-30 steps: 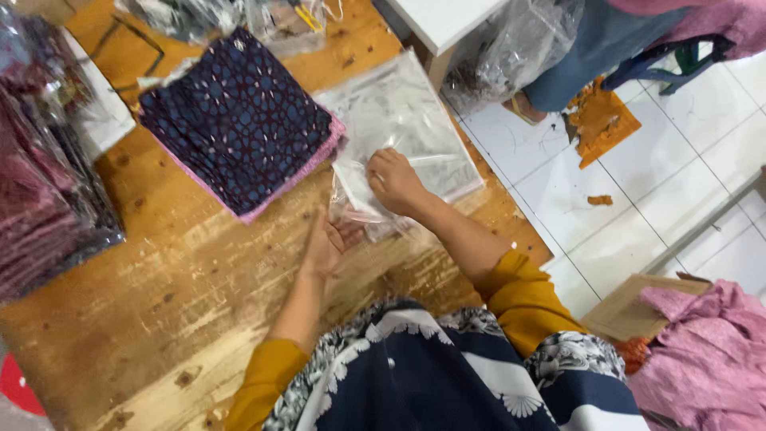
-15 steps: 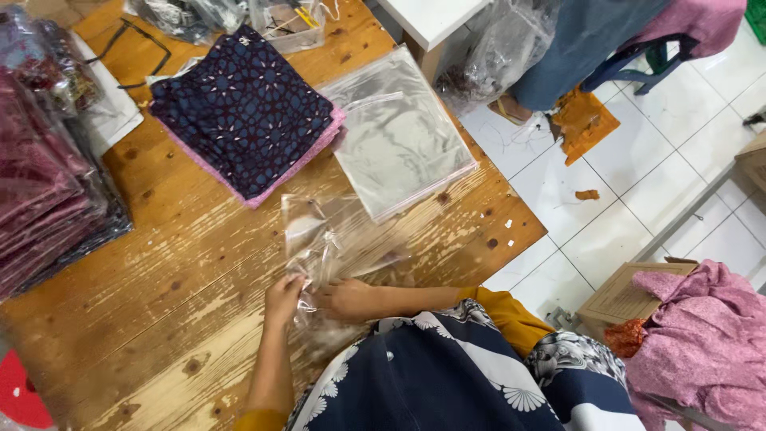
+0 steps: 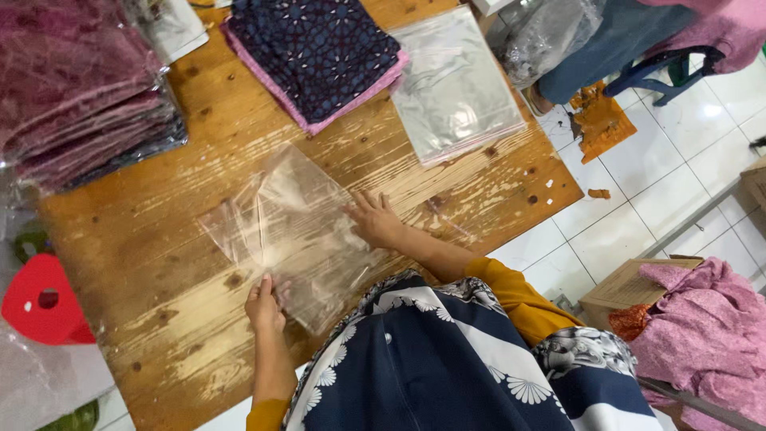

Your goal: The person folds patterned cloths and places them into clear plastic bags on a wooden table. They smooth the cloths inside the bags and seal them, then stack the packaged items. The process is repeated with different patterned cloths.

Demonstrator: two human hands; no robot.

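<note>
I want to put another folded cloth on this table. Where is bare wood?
Bare wood lies between the bagged maroon stack and the clear plastic bag, and left of the left hand. The far edge is crowded by the navy patterned cloth.

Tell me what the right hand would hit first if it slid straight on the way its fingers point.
Probably only the clear plastic bag the right hand already presses; past it, bare wooden table, then the stacked maroon packages.

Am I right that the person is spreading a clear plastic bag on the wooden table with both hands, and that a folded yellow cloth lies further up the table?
Not quite. The head view shows the left hand and right hand on the clear plastic bag on the wooden table, but the folded cloth is dark blue with a pink edge, not yellow.
</note>
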